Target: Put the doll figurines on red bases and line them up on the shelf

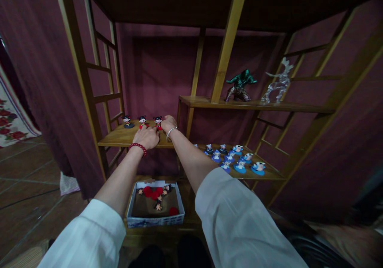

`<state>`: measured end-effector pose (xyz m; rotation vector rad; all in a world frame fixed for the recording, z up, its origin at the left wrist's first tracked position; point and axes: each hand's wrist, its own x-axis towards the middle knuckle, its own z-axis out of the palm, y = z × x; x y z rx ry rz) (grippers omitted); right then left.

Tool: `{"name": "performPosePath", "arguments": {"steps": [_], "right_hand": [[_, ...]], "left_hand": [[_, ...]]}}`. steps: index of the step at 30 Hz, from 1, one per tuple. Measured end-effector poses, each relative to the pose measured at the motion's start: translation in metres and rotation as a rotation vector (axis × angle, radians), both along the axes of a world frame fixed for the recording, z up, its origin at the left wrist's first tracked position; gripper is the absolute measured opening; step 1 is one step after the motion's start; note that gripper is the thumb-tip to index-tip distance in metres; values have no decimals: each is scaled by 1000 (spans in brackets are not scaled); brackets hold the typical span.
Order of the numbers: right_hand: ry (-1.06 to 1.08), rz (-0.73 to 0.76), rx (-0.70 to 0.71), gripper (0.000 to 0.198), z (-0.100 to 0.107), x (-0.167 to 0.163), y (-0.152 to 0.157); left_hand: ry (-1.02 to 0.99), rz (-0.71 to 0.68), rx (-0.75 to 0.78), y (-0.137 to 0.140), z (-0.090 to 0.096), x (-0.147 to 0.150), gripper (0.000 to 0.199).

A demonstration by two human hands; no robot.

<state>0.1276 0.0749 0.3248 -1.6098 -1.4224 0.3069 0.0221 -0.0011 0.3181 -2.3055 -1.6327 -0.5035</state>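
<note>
Three small black-haired figurines stand in a row on the left wooden shelf (115, 138): a left figurine (127, 120) on a dark base, then a middle figurine (143, 120) and a right figurine (157, 120) on red bases. My left hand (147, 137), with a red bead bracelet, reaches over the shelf's front edge. Its fingers are apart, at the red bases of the middle and right figurines. From the right side, my right hand (169, 123), with a silver bracelet, closes its fingers on the right figurine. Its fingertips are partly hidden.
Below stands an open cardboard box (155, 221) holding several figurines and red round pieces. Blue-based figurines (240, 165) fill the lower right shelf. A green figure (240, 85) and a clear deer statue (278, 85) stand on the higher shelf, behind a wooden post (229, 40).
</note>
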Motion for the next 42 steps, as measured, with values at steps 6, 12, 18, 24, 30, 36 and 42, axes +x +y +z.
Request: {"name": "performPosePath", "arguments": {"steps": [6,12,18,24,30,36,42], "right_hand": [[-25,-30,-85,27,6,-3,-20],[-18,-20,-100,31,8,0,-30],[23,-22,-77,24,0,1,-21],[2,-40,-81,23,-2,-1,-19],[-37,-23,-75,26,-3,1,-21],[-62,-21,-104,43,1,2,-35],[-67,-12,-61,49,2,3,-47]], "left_hand": [[-24,19,2,-3,1,0,40],[-34,21,-18,-5,2,0,41],[-46,23,-34,-7,4,0,43],[-31,40,-54,-6,4,1,43],[-35,59,-63,-7,5,2,43],[-98,160,22,-17,3,4,42],[-179,205,133,-32,-4,6,42]]}}
